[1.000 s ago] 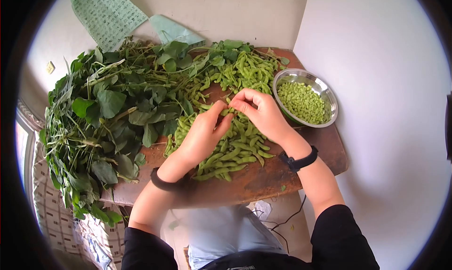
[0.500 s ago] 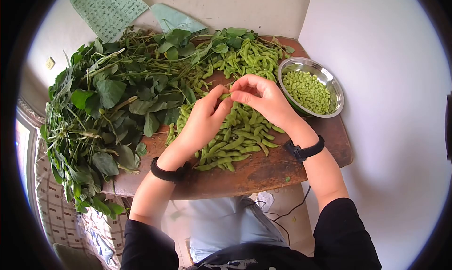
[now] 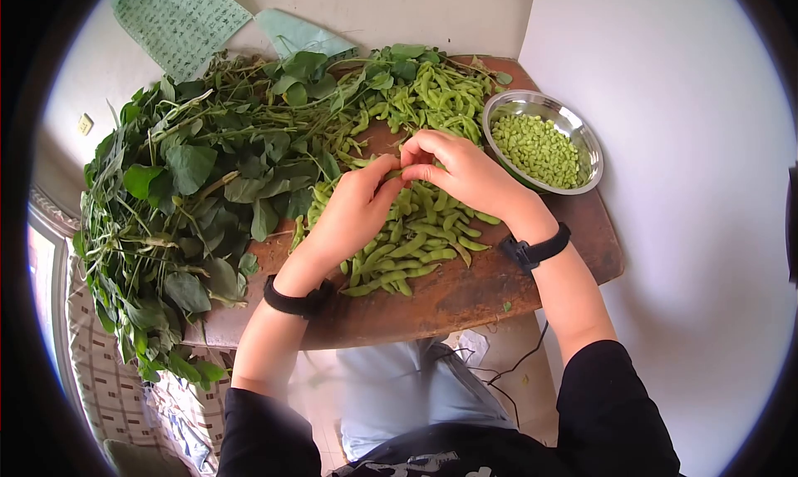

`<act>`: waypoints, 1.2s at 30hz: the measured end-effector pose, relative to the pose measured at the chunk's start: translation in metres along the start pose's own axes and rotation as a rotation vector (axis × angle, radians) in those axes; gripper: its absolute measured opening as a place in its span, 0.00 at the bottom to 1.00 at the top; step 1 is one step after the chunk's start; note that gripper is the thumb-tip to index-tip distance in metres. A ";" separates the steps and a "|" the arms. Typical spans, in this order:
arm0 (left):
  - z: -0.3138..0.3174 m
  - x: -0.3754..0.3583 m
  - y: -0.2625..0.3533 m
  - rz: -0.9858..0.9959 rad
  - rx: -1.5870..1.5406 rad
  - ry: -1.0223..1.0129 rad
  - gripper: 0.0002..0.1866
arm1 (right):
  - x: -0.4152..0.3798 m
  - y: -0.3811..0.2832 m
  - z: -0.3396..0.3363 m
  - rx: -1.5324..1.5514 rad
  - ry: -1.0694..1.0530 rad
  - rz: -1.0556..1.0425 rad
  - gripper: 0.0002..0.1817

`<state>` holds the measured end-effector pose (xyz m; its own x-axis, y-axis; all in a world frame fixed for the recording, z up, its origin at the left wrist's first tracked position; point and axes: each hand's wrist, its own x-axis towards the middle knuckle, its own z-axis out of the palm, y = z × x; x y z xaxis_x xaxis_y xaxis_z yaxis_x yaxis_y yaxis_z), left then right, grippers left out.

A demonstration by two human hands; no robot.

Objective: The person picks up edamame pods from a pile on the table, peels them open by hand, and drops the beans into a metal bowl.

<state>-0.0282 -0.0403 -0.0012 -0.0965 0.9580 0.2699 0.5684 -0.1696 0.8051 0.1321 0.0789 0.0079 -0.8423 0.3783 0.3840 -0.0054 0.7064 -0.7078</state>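
Note:
My left hand (image 3: 347,213) and my right hand (image 3: 472,176) meet over the middle of the table, fingertips pinched together. Between them is a green soybean pod (image 3: 394,175), mostly covered by the fingers. Right below lies a heap of plump soybean pods (image 3: 407,252), partly hidden by my left hand and wrist. To the right of my right hand, a steel bowl (image 3: 572,121) holds many shelled green soybeans (image 3: 536,151).
Leafy soybean stalks (image 3: 191,169) cover the left side of the wooden table (image 3: 432,306) and hang over its edge. Another pile of pods (image 3: 440,94) lies at the back. A white wall (image 3: 665,186) stands on the right. Dark cables (image 3: 511,373) run below the table.
Both hands stay pinched together over the heap, with small finger movements around the pod. The whole view has shifted slightly; the bowl and piles keep their places on the table.

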 end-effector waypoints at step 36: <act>0.004 -0.001 -0.001 -0.161 -0.130 0.041 0.12 | -0.007 0.015 -0.038 -0.891 0.605 -0.071 0.15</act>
<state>-0.0253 -0.0398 -0.0047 -0.2119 0.9654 0.1518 0.4329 -0.0465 0.9002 0.1581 0.1098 0.0169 -0.4479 0.3796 0.8095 0.5563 0.8271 -0.0801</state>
